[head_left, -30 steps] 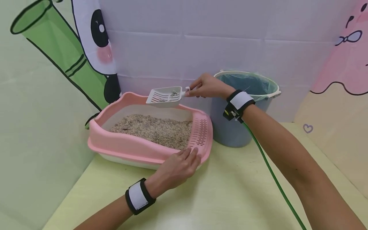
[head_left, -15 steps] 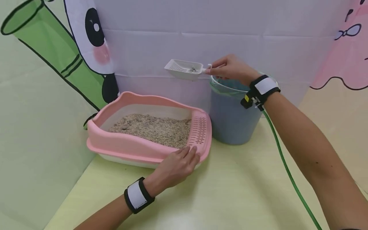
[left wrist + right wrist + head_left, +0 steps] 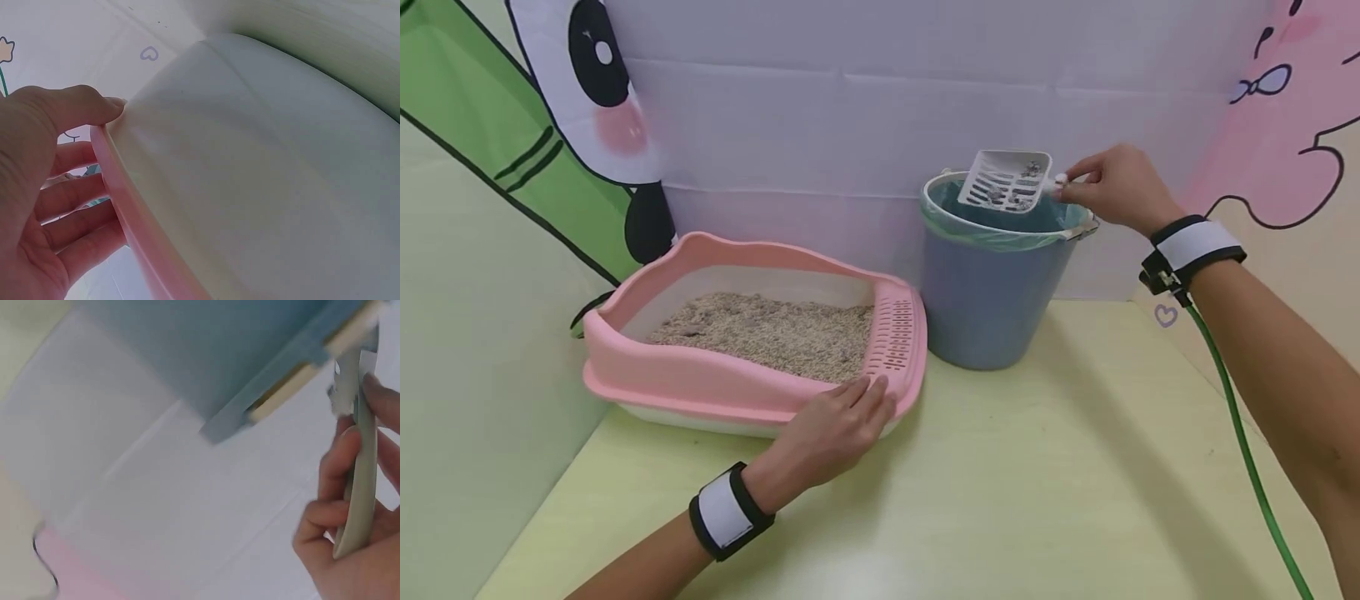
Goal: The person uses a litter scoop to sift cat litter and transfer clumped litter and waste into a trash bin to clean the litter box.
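Observation:
A white slotted litter scoop [image 3: 992, 173] hangs over the mouth of the blue-grey bin [image 3: 988, 300], with several small clumps on it. My right hand [image 3: 1120, 190] holds it by the handle; in the right wrist view the fingers curl round the pale scoop handle [image 3: 364, 487]. At the near right corner of the pink-and-white litter box [image 3: 677, 371], my left hand [image 3: 835, 429] grips the edge. In the left wrist view, the left thumb [image 3: 100, 112] lies against the white underside and the fingers spread along the pink rim [image 3: 134, 219]. Sandy litter [image 3: 775, 329] fills the box's floor.
A thin bag [image 3: 1000, 240] lines the bin, folded over its pale rim. The bin stands behind and right of the litter box on a pale green table [image 3: 985, 475]. Printed walls close off the back and sides. A green cable [image 3: 1232, 425] trails from the right wrist.
My right hand has carried the loaded scoop up and right from above the litter box to over the bin. The left hand stays on the box edge. The head view has shifted slightly right.

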`<state>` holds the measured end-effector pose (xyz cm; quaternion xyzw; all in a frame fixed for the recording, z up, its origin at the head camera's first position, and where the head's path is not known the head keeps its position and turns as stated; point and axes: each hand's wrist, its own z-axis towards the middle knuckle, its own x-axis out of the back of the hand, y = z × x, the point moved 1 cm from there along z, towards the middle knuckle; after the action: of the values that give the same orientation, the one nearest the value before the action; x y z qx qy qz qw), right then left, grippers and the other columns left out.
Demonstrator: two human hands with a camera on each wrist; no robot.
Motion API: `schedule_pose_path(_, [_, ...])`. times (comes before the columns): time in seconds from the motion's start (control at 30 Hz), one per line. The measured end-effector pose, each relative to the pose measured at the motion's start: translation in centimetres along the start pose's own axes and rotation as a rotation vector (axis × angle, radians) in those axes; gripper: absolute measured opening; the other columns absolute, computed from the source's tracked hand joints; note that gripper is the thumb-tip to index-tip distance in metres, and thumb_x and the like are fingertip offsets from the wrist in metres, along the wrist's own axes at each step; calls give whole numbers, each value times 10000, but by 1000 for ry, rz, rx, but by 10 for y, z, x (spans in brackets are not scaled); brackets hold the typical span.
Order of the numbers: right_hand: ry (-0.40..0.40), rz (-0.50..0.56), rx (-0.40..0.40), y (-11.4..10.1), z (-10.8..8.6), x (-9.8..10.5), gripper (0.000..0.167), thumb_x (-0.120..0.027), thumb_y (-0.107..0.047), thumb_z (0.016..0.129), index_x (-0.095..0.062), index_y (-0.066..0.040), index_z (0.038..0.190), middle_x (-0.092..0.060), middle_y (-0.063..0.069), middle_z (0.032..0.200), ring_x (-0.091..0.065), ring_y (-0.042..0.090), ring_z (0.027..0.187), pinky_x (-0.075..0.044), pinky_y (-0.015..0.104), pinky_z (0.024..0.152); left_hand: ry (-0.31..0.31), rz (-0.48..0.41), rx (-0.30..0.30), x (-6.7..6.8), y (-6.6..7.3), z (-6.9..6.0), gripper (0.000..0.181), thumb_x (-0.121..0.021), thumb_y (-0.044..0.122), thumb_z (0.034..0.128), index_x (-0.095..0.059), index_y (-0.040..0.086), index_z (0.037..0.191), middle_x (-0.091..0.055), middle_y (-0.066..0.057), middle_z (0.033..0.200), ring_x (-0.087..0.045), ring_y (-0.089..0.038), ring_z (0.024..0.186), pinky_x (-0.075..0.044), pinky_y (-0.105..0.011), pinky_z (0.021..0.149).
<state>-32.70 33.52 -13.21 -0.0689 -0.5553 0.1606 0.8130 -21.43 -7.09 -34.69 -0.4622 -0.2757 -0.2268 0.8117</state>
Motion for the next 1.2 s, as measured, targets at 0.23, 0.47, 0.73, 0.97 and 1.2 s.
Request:
schedule_pose_path(0.23, [169, -489, 311, -5, -11, -9, 245, -686, -120, 990, -771, -56, 1211, -720, 287, 997, -661, 409, 777, -461, 403, 524, 6, 3, 8, 1, 0, 0, 356, -746, 244, 954, -679, 50, 1244, -734, -146, 1258, -767, -260, 1090, -659, -344, 896])
schedule_pose_path(0.47, [240, -997, 630, -17, -6, -11, 263, -738, 64, 900, -720, -3, 1154, -716, 276, 1061, -696, 406, 924, -547, 445, 711, -6, 2, 17, 2, 1, 0, 314, -713, 255, 980, -702, 71, 1233, -744, -132, 1253, -766, -251, 1078, -660, -334, 882])
schedule_pose_path(0.73, [248, -872, 522, -28, 1, 1, 198, -697, -5, 956, -721, 42, 1147, -696, 325, 1034, -693, 462, 894, -555, 504, 681, -23, -3, 18, 4, 1, 2, 315, -677, 264, 1007, -701, 76, 1259, -748, -126, 1271, -765, -254, 1101, -654, -341, 914])
schedule_pose_path(0.97, [245, -246, 270, -69, -12, 1, 345, -690, -288, 1004, -761, -34, 1226, -751, 270, 1130, -693, 426, 885, -496, 448, 559, -44, 16, 8, 4, 6, 3, 333, -695, 243, 998, -703, 99, 1298, -750, -103, 1295, -762, -235, 1126, -647, -330, 939])
schedule_pose_path(1.2, [-76, -84, 394, -135, -20, -40, 297, -735, -336, 973, -804, -91, 1125, -785, 109, 961, -581, 236, 687, -405, 321, 597, -28, 35, 18, 5, 14, 3, 341, -703, 251, 988, -713, 103, 1295, -750, -112, 1284, -766, -231, 1108, -648, -329, 937])
